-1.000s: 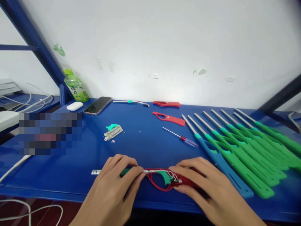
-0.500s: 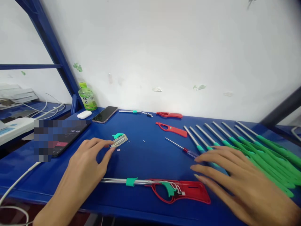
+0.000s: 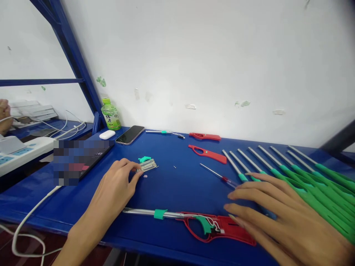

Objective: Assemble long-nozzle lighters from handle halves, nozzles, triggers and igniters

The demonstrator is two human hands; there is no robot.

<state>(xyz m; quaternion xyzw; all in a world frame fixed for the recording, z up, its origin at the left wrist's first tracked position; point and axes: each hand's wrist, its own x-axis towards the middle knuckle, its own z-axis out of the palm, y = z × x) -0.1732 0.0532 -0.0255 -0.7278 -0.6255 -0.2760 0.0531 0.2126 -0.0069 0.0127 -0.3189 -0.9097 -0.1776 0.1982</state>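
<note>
My left hand (image 3: 118,184) pinches the end of a clear plastic lighter fuel tank (image 3: 148,164) lying on the blue table. A small green trigger piece (image 3: 144,159) is just behind the tank. My right hand (image 3: 280,214) is over the table with its fingers apart, holding nothing. Its fingertips are close to a screwdriver (image 3: 213,172) and partly cover its handle. In front of me lies an opened red lighter half (image 3: 235,229) with a metal tube (image 3: 144,211), a green trigger (image 3: 204,223) and white wires inside.
Several green lighters (image 3: 307,184) fan out at right. Two red shell pieces (image 3: 208,153), a loose tube (image 3: 158,132), a phone (image 3: 130,135), a white case (image 3: 107,135), a bottle (image 3: 111,116) and a tablet (image 3: 95,159) lie around. Another person's hand (image 3: 4,116) shows at far left.
The view has shifted, so things sit slightly farther right. The fuel tank has turned a little at my left fingertips. Another person's hand has appeared at far left.
</note>
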